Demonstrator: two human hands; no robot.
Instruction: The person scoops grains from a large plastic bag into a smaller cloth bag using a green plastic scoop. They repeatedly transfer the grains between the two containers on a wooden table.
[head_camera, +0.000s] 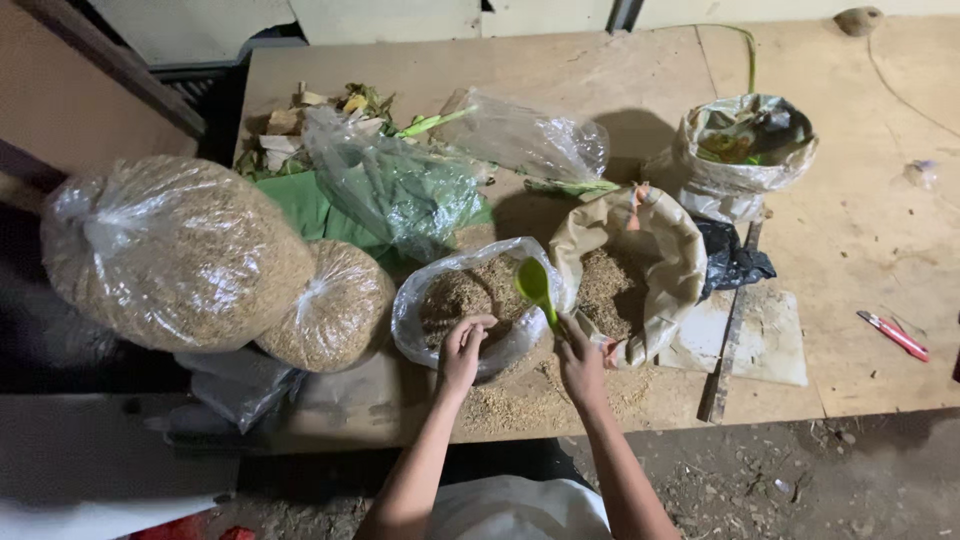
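Left hand: the left hand (463, 350) grips the near rim of the clear plastic bag (432, 325), fingers curled over the edge and pinching the plastic.
Right hand: the right hand (582, 362) is closed around the handle of the green spoon (534, 285), whose bowl is raised over the bag's mouth.
Clear plastic bag: open at table centre, partly filled with brown husk-like grain.
Tan sack (655, 250): at 3 o'clock of the bag, touching it, mouth rolled open, the same grain inside.
Filled bags: two tied bags of grain, a large one (170, 250) and a smaller one (335, 305), at 9 o'clock.
Leaf bag (400, 190): green leaves in clear plastic, at 12 o'clock.
Far bag (745, 145): open, at 2 o'clock, well apart.
Red-handled cutter (893, 335): at 3 o'clock, near the table (560, 80) edge.
Spilled grain (520, 405): scattered under both hands.
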